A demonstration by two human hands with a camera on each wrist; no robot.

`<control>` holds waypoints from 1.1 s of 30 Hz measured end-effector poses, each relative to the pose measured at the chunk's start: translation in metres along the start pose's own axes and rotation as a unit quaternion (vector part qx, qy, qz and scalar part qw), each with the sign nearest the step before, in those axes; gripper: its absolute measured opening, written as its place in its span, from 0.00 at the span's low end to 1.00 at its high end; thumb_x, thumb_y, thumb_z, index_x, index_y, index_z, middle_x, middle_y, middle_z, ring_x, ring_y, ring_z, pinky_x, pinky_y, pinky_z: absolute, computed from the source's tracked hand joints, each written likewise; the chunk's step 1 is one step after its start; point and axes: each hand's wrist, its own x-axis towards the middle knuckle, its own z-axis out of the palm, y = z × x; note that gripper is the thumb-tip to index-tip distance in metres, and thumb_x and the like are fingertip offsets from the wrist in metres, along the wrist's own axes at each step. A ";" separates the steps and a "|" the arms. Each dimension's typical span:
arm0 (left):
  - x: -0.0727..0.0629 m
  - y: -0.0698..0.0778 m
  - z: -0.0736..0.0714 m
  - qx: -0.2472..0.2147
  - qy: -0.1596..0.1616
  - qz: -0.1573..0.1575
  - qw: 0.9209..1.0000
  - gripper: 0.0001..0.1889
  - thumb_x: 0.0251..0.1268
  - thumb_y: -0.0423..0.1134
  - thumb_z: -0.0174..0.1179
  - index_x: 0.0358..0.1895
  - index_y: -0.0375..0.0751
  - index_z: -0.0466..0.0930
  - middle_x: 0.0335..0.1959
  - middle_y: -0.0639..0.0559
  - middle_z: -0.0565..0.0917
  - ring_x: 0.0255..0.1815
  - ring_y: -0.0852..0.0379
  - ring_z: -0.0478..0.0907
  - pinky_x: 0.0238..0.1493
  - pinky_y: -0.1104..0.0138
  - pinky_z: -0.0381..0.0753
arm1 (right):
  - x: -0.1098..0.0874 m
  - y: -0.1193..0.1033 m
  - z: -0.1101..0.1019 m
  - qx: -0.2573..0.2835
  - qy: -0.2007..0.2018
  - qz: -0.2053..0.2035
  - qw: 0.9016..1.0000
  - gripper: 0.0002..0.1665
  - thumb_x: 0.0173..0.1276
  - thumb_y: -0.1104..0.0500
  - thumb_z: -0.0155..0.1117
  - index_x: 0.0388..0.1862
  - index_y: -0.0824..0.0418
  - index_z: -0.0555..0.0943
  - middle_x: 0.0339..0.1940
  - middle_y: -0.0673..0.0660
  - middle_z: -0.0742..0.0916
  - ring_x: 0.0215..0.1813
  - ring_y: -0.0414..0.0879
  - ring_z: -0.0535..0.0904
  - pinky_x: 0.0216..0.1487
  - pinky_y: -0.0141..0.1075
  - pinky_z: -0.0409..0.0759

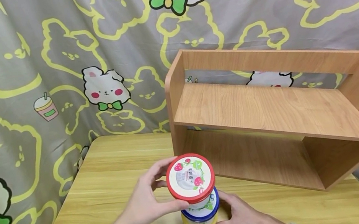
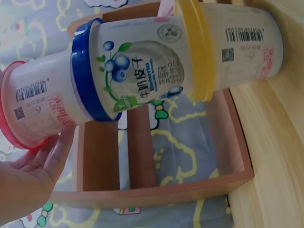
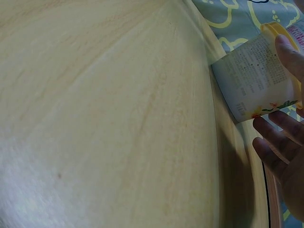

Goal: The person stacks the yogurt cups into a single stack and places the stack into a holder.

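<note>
Three paper tubs stand in one upright stack on the table. On top is the red-lidded tub (image 1: 190,176), with strawberries printed on its lid; my left hand (image 1: 151,200) grips it between thumb and fingers. Below it sits the blue-lidded tub (image 2: 142,66), showing blueberries on its side in the left wrist view. The yellow-lidded tub (image 3: 254,76) forms the base, resting on the table. My right hand (image 1: 239,213) holds the lower stack from the right, its thumb near the yellow lid and its fingers at the tub's far side. Contact of every finger is partly hidden.
A two-level wooden shelf (image 1: 276,109) stands on the table behind and to the right of the stack. The wood-grain table (image 1: 114,164) extends to the left. A patterned curtain (image 1: 65,67) hangs behind and at the left side.
</note>
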 end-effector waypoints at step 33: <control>0.004 -0.003 0.012 0.012 -0.029 -0.028 0.999 0.44 0.51 0.42 0.83 0.74 0.63 0.71 0.62 0.62 0.85 0.62 0.61 0.80 0.56 0.64 0.88 | 0.000 0.003 0.007 0.013 0.028 -0.030 0.999 0.54 0.56 0.51 0.86 0.79 0.41 0.67 0.71 0.45 0.83 0.73 0.40 0.78 0.76 0.34 0.75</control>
